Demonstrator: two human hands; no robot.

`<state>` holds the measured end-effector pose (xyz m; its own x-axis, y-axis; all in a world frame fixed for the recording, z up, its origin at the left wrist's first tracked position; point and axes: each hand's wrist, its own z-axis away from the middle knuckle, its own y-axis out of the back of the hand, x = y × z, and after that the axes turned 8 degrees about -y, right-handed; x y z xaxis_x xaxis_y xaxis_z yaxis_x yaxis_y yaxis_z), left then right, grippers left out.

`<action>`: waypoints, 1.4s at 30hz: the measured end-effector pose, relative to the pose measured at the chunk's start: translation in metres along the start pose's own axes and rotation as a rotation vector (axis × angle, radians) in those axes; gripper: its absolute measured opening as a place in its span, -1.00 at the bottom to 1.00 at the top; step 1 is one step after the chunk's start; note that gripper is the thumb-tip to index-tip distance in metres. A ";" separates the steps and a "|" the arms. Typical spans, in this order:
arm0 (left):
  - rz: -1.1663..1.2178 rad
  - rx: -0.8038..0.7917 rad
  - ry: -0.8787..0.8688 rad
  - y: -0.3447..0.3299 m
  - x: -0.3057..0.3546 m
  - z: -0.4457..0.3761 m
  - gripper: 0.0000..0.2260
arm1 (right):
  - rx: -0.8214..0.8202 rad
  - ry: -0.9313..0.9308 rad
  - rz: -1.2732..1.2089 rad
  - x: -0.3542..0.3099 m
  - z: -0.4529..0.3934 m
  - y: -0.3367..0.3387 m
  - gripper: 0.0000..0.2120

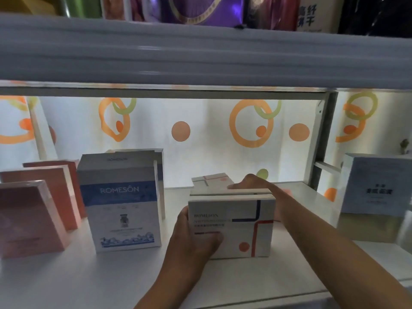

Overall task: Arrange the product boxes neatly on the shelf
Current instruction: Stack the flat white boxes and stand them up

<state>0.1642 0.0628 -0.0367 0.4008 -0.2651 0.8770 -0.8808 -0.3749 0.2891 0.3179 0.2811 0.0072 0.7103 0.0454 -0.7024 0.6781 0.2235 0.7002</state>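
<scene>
A white box with red and blue lines (245,224) stands upright at the front of a row on the white shelf (111,277). My left hand (196,239) grips its left edge, thumb across the front face. My right hand (254,182) reaches over the top of the row, fingers resting on a second matching box (223,192) behind it. A third matching box (211,179) sits further back. To the left stand blue-and-white boxes (120,204) and several pink boxes (33,217).
A pale blue box (374,184) stands on the neighbouring shelf at the right, past a grey upright post (323,139). The shelf above (200,54) hangs low overhead and carries coloured packages. A curtain with orange rings closes the back.
</scene>
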 end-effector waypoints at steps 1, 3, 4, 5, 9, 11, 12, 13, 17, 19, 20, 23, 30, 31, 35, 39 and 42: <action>0.004 0.003 -0.010 0.000 0.000 0.001 -0.48 | -0.016 -0.041 0.034 -0.008 0.007 0.003 -0.67; 0.019 0.014 -0.027 0.000 -0.001 0.003 -0.49 | -0.004 -0.082 -0.143 -0.010 -0.002 0.008 -0.57; 0.025 0.017 -0.035 0.000 0.000 0.003 -0.49 | 0.026 -0.063 -0.251 -0.013 0.002 0.013 -0.58; 0.029 0.019 -0.043 0.001 0.001 0.004 -0.48 | 0.064 -0.036 -0.386 -0.019 0.010 0.018 -0.64; 0.078 0.010 -0.060 0.000 0.002 0.007 -0.38 | 0.134 0.015 -0.913 -0.010 0.035 0.044 -0.72; 0.079 0.034 -0.082 0.002 0.004 0.011 -0.24 | 0.126 0.022 -1.107 -0.004 0.050 0.060 -0.76; 0.074 0.050 -0.095 0.002 0.006 0.013 -0.19 | 0.102 0.022 -1.184 -0.002 0.060 0.067 -0.78; 0.071 0.061 -0.107 0.003 0.007 0.015 -0.16 | 0.058 0.029 -1.235 0.002 0.069 0.072 -0.80; 0.015 0.081 -0.204 0.002 0.010 0.023 -0.16 | 0.083 0.067 -1.228 0.021 0.102 0.084 -0.87; -0.057 0.092 -0.287 0.002 0.012 0.028 -0.13 | 0.120 0.077 -1.208 0.026 0.115 0.086 -0.77; -0.112 0.105 -0.324 0.003 0.014 0.031 -0.08 | 0.119 0.082 -1.214 0.027 0.123 0.085 -0.73; -0.282 0.166 -0.457 0.004 0.019 0.037 -0.01 | 0.099 0.092 -1.215 0.024 0.150 0.078 -0.78; -0.164 0.115 -0.593 0.000 0.065 0.056 -0.41 | 0.031 0.225 -1.195 0.012 0.221 0.039 -0.70; -0.111 0.109 -0.576 -0.001 0.073 0.059 -0.46 | 0.017 0.236 -1.194 0.012 0.231 0.031 -0.75; 0.133 0.057 -0.442 -0.009 0.088 0.068 -0.62 | -0.026 0.247 -1.151 0.016 0.253 -0.002 -0.64; 0.125 0.066 -0.446 -0.007 0.080 0.074 -0.62 | -0.075 0.234 -1.223 0.024 0.259 -0.032 -0.46; 0.114 0.054 -0.385 -0.009 0.071 0.080 -0.58 | -0.081 0.205 -1.268 0.032 0.263 -0.047 -0.51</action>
<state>0.2203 -0.0234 -0.0077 0.3750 -0.6173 0.6916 -0.9148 -0.3670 0.1685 0.3584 0.0165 -0.0140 -0.4659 -0.0949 -0.8797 0.8360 0.2784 -0.4728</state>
